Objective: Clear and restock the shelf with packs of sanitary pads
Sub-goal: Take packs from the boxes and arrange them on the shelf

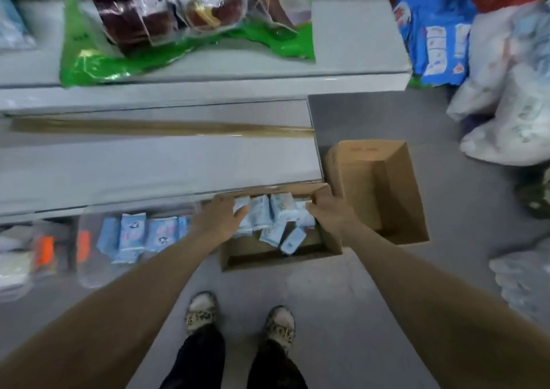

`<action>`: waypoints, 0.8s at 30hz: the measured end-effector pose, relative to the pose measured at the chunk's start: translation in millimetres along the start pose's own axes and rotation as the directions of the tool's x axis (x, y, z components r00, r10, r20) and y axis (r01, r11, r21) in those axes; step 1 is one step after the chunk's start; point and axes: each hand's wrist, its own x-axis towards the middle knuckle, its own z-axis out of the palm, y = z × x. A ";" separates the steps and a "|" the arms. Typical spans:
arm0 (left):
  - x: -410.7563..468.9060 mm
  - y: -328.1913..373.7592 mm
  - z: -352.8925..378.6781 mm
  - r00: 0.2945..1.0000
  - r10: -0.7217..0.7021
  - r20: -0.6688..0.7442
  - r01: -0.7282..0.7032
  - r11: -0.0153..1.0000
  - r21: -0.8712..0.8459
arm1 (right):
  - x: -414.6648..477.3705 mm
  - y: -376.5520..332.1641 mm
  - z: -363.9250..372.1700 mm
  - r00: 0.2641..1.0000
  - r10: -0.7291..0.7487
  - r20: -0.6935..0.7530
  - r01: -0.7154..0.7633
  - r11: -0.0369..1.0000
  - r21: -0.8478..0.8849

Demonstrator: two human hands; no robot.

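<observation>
An open cardboard box [268, 259] stands on the floor against the shelf foot, with several light blue sanitary pad packs [279, 210] inside. A row of them stands upright at the far side, and a few lie loose [293, 241] in front. My left hand [220, 220] grips the left end of the row with curled fingers. At the row's right end, by the box wall, my right hand [327, 210] curls over the packs. More blue packs [134, 234] stand on the bottom shelf to the left.
The grey shelf board [148, 165] juts out above the box. An empty cardboard box [387, 192] stands to the right. Green and brown bags [184, 55] lie on the upper shelf. White sacks [506, 114] and blue packages [437, 40] crowd the floor on the right. My feet [238, 320] stand on grey floor.
</observation>
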 end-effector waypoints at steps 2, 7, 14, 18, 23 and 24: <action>27.1 -15.5 37.4 0.998 -0.055 0.009 0.056 0.996 -0.063 | 42.2 30.2 25.7 0.997 0.055 0.048 -0.053 0.998 -0.031; 87.5 -56.6 125.8 0.970 -0.232 0.074 0.243 0.941 -0.235 | 128.8 76.7 82.1 0.985 0.125 0.120 -0.125 0.992 -0.013; 156.9 -98.0 219.0 0.863 -0.479 0.160 0.483 0.689 -0.541 | 216.3 103.4 147.0 0.979 0.177 0.099 -0.187 0.977 0.103; 177.0 -90.2 240.1 0.811 -0.554 0.186 0.509 0.513 -0.691 | 254.1 111.9 176.6 0.980 0.190 0.054 -0.196 0.963 0.184; 207.2 -90.7 265.7 0.795 -0.593 0.129 0.443 0.423 -0.790 | 292.3 122.6 200.2 0.972 0.226 0.063 -0.234 0.918 0.322; 211.2 -92.7 269.4 0.779 -0.611 0.144 0.448 0.381 -0.809 | 297.2 124.2 204.2 0.968 0.244 0.065 -0.250 0.889 0.383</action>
